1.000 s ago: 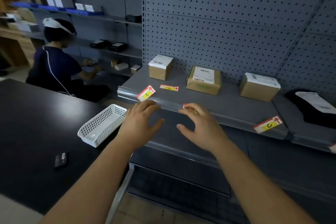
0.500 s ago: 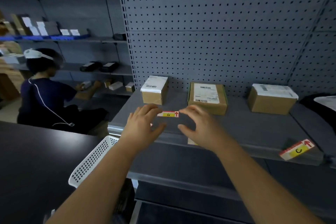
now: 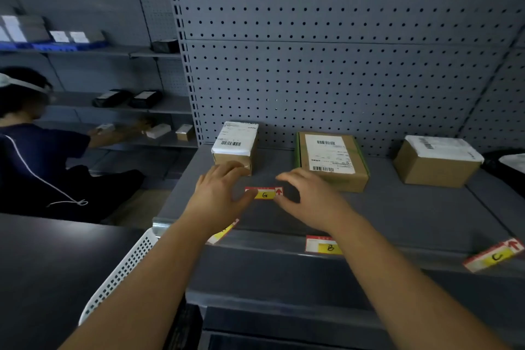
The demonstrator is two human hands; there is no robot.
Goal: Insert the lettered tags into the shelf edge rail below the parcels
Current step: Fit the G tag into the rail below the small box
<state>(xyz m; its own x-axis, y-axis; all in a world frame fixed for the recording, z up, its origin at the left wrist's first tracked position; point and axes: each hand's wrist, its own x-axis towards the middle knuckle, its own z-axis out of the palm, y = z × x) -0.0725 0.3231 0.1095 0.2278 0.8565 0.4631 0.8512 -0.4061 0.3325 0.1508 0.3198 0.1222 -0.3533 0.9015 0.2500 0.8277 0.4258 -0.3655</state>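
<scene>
G tag (image 3: pixel 264 193) lies flat on shelf top (image 3: pixel 397 207), in front of the gap between small parcel (image 3: pixel 235 145) and wide parcel (image 3: pixel 331 159), short of the edge rail (image 3: pixel 270 246); left hand (image 3: pixel 221 196) and right hand (image 3: pixel 306 202) curl over it, each nipping one short end. Judged: thin card, near weightless, bendy, likely slick; hold by the ends, keep it straight. B tag (image 3: pixel 324 246) sits in rail; C tag (image 3: pixel 494 257) hangs tilted.
</scene>
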